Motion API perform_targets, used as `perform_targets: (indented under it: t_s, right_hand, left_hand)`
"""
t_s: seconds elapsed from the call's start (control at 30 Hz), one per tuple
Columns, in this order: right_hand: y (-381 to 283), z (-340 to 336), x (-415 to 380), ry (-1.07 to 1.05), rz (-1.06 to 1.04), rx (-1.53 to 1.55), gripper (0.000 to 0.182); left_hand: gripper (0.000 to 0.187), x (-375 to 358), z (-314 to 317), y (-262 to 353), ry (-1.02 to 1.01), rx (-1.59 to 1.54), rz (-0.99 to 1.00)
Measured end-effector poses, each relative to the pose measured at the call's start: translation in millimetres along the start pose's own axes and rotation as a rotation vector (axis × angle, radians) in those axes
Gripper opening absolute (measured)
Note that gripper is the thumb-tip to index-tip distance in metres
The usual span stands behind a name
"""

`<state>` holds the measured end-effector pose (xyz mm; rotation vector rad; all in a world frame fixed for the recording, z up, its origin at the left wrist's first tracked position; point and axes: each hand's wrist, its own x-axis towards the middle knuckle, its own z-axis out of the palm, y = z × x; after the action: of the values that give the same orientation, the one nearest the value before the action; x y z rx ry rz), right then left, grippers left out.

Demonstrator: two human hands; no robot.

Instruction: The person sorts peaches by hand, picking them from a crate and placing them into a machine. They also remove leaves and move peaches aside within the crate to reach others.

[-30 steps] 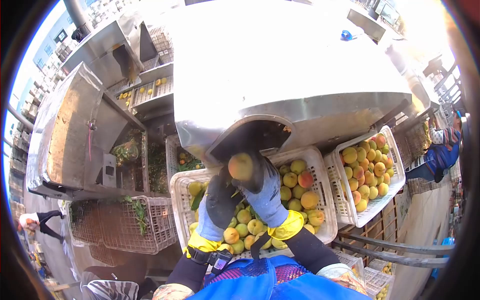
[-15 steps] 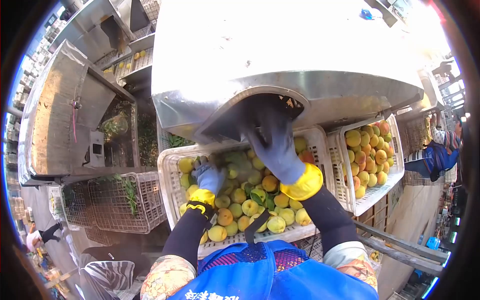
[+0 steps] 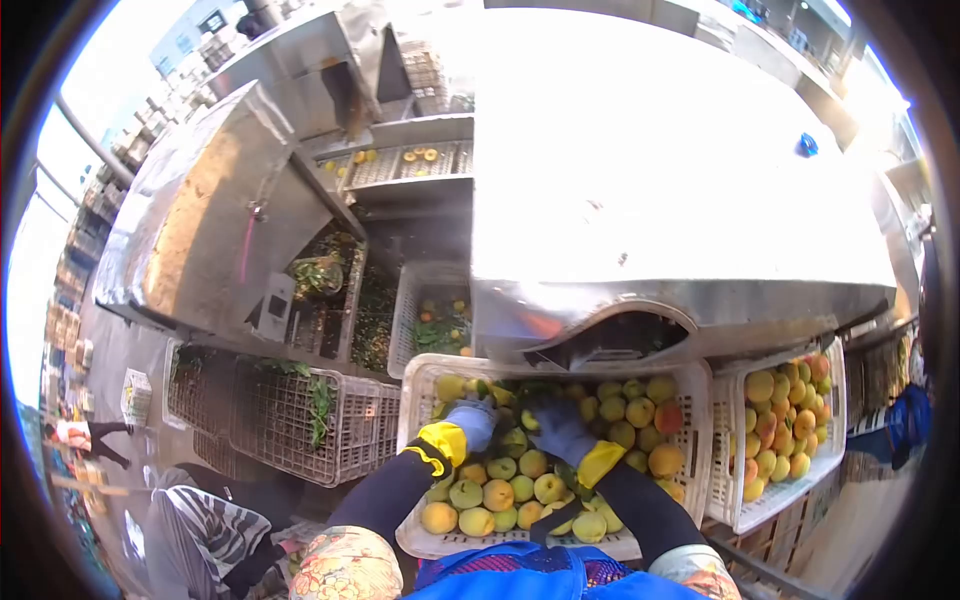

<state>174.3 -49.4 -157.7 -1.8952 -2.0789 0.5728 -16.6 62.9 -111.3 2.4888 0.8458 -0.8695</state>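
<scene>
Both hands reach into a white plastic crate (image 3: 408,470) filled with yellow-green and orange peaches (image 3: 497,493), some with leaves. My left hand (image 3: 472,422), in a blue glove with a yellow cuff, rests on fruit at the crate's back left, its fingers loosely spread. To its right, my right hand (image 3: 562,430), gloved the same way, points back and left among the peaches. Its fingers are smeared by motion and partly lost in dark leaves; a greenish peach (image 3: 529,420) shows at their tips, and I cannot tell if it is gripped.
A metal machine housing (image 3: 740,290) with a dark arched opening (image 3: 620,335) stands behind the crate. A second white crate of peaches (image 3: 785,420) sits at right. Grey mesh crates (image 3: 300,420) stand at left, beside a metal chute (image 3: 190,220). People (image 3: 85,437) are farther off.
My right hand has come out of the machine's opening and down into the crate, beside my left hand. The view has swung, so the crate appears farther right and lower.
</scene>
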Motion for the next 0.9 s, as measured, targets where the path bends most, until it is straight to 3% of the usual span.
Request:
perform_targets:
  t_s: [0.07, 0.13, 0.17, 0.23, 0.3, 0.33, 0.43, 0.53, 0.63, 0.77, 0.87, 0.9]
  right_hand:
    - [-1, -28, -5, 0.019, 0.169, 0.264, 0.057]
    - [-11, -50, -23, 0.067, 0.397, 0.462, 0.055]
    - [-12, -54, -32, 0.099, 0.494, 0.826, 0.054]
    - [-16, -61, -46, 0.156, 0.669, 1.565, 0.052]
    - [-28, -79, -56, 0.202, 0.668, 1.63, 0.051]
    - [-34, -90, -61, 0.231, 0.67, 1.662, 0.051]
    - [-66, -115, -59, 0.425, 0.644, 1.581, 0.058]
    - [-47, -81, -57, 0.523, 0.499, 0.809, 0.069]
    - [-106, -143, -52, 0.46, 0.259, 0.58, 0.079]
    - [-116, -166, -57, 0.391, 0.187, 0.781, 0.085]
    - [-104, -159, -49, 0.48, 0.177, 0.817, 0.086]
    - [-105, -163, -46, 0.557, 0.154, 0.627, 0.087]
  left_hand:
    - [0.048, -12, -29, 5, -0.006, -0.002, 0.05]
    - [0.055, 60, 51, -15, 0.136, -0.19, -0.182]
    - [0.059, 96, 90, -25, 0.224, -0.294, -0.286]
    - [0.056, 65, 52, -16, 0.212, -0.184, -0.262]
    - [0.054, 14, -11, 2, 0.183, -0.062, -0.224]
    - [0.052, -7, -33, -3, 0.138, -0.332, -0.136]
    - [0.051, -39, -24, 1, 0.057, -1.994, 0.09]
    - [0.056, -49, -9, 44, 0.01, -2.525, 0.407]
    - [0.061, -53, -10, 63, -0.062, -2.768, 0.671]
    - [0.063, -85, -44, 65, 0.044, -2.75, 0.694]
    - [0.06, -92, -61, 73, 0.124, -2.747, 0.755]
    - [0.059, -90, -62, 73, 0.133, -2.744, 0.76]
